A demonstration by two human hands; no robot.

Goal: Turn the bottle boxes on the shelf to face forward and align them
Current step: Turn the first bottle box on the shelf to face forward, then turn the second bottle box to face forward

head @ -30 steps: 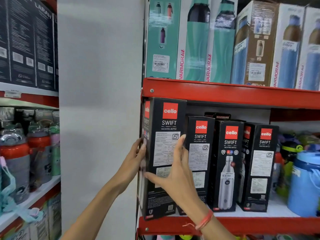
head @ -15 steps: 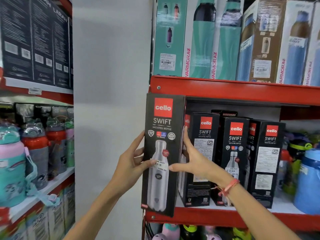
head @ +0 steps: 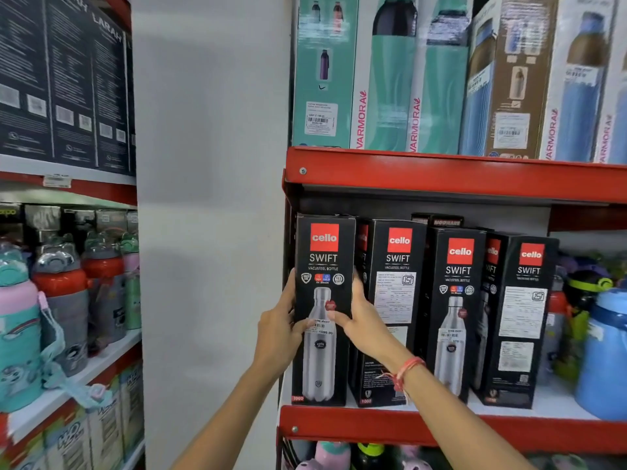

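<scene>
Several black Cello Swift bottle boxes stand in a row on the red shelf (head: 441, 430). The leftmost box (head: 322, 266) shows its front with the steel bottle picture and stands upright at the shelf's left end. My left hand (head: 278, 330) holds its left side and my right hand (head: 359, 320) holds its right side, thumbs on the front. The second box (head: 395, 286) shows its label side. The third box (head: 456, 300) shows its bottle front. The fourth box (head: 524, 317) shows its label side, turned at an angle.
A blue jug (head: 604, 354) and coloured bottles stand to the right of the boxes. Tall Varmora boxes (head: 390, 79) fill the shelf above. A white pillar (head: 210, 232) borders the shelf on the left, with kids' bottles (head: 57, 300) on the neighbouring rack.
The leftmost box went from showing its label side to showing its bottle front, then moved back from in front of the shelf edge to stand on the shelf. Both hands stayed on it.
</scene>
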